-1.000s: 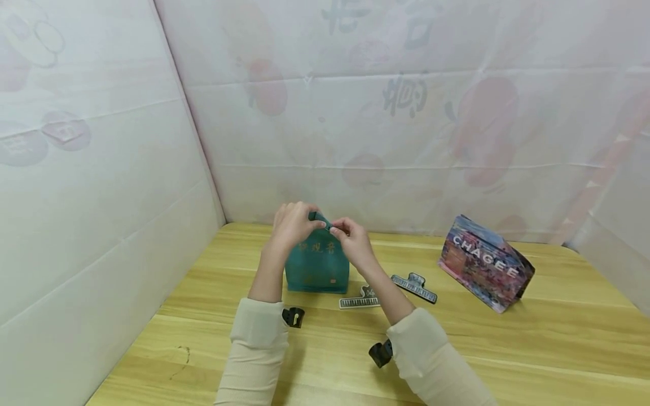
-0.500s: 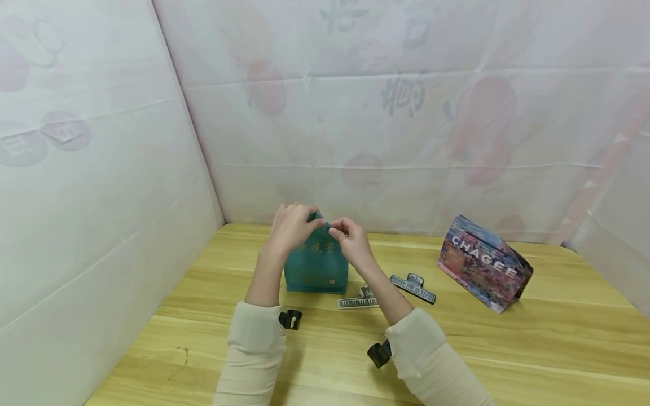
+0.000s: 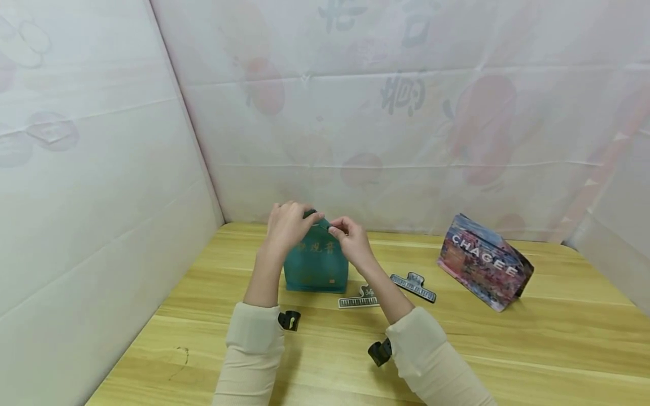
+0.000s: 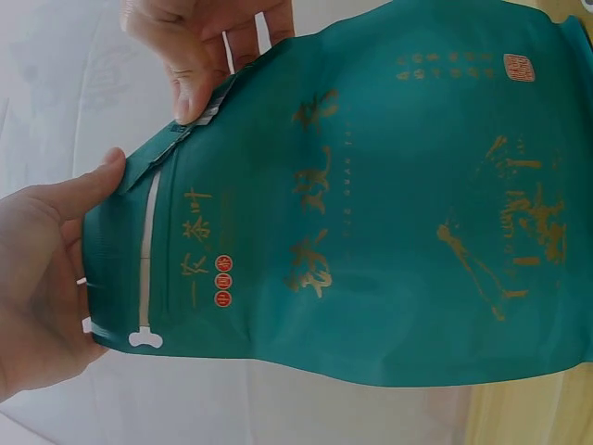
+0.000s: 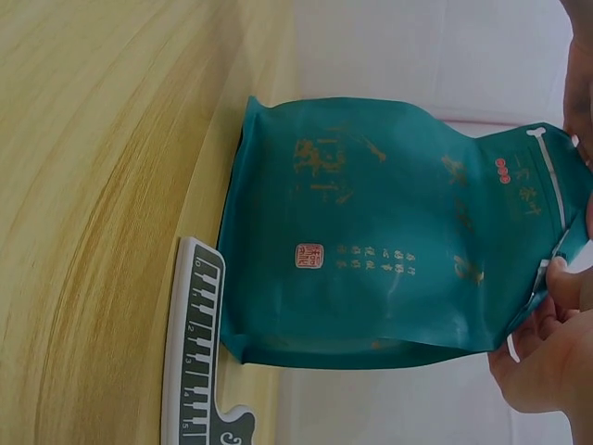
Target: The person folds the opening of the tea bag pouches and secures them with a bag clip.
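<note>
A teal tea bag (image 3: 316, 268) with gold characters stands upright at the table's back. My left hand (image 3: 289, 228) holds its top edge at the left, thumb on the near side. At the top's right part, my right hand (image 3: 352, 242) pinches the bag between thumb and fingers. The left wrist view shows the right hand (image 4: 208, 46) pressing a strip of the top edge folded over, while the left hand (image 4: 46, 269) holds the other end beside a white strip (image 4: 146, 269). Part of the right hand (image 5: 551, 352) also appears in the right wrist view.
A white piano-keyboard clip (image 3: 355, 303) lies in front of the teal bag, partly behind my right forearm. Right of it lies a black-edged keyboard clip (image 3: 413, 286). A colourful CHAGEE bag (image 3: 482, 262) stands farther right on the wooden table (image 3: 558, 338). Fabric walls (image 3: 325, 129) enclose the back and sides.
My left hand has shifted slightly left along the bag's top, its thumb a little higher. The right hand keeps its pinch. The bag has barely moved.
</note>
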The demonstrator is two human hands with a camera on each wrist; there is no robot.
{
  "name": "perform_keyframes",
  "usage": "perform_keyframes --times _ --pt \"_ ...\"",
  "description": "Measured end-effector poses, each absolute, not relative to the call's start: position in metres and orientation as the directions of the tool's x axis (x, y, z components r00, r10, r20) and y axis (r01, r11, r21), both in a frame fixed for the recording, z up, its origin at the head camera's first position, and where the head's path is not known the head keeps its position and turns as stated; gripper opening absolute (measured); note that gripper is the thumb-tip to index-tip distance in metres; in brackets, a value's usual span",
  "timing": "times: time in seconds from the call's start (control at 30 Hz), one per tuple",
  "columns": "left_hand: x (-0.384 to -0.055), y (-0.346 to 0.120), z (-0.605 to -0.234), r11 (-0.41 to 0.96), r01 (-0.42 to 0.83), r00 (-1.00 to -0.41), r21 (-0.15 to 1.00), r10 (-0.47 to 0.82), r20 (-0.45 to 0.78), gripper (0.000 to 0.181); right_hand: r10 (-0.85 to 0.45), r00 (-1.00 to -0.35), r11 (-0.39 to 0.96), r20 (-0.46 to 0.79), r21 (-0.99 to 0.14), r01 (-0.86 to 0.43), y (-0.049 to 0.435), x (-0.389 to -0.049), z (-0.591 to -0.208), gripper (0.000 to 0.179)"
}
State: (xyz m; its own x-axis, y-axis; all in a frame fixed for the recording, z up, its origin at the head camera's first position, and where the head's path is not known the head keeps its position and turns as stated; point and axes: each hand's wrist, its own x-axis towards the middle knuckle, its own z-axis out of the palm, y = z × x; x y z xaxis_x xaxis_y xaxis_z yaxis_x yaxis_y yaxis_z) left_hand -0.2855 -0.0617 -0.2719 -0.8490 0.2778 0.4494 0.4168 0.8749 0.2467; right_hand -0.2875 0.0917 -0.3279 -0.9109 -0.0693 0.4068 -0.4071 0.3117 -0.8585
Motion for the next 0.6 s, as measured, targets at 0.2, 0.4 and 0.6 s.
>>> perform_keyframes --times 0.2,0.4,0.6 --pt "-0.2857 -0.0615 -0.2730 0.876 0.409 -0.849 0.255 0.263 0.458 0.031 -0.065 -0.905 0.322 0.421 -0.849 -0.418 0.0916 -0.2924 -0.3324 0.010" --pt "-0.2854 -0.0623 -0.2733 0.875 0.417 -0.842 0.247 0.270 0.466 0.032 -0.058 -0.911 0.326 0.409 -0.854 -0.405 0.0909 -0.2919 -0.3321 0.010" --pt "-0.2851 -0.0643 -0.2737 0.865 0.426 -0.848 0.266 0.279 0.451 0.033 -0.062 -0.913 0.335 0.404 -0.853 -0.400 0.0906 -0.2906 -0.3311 0.010"
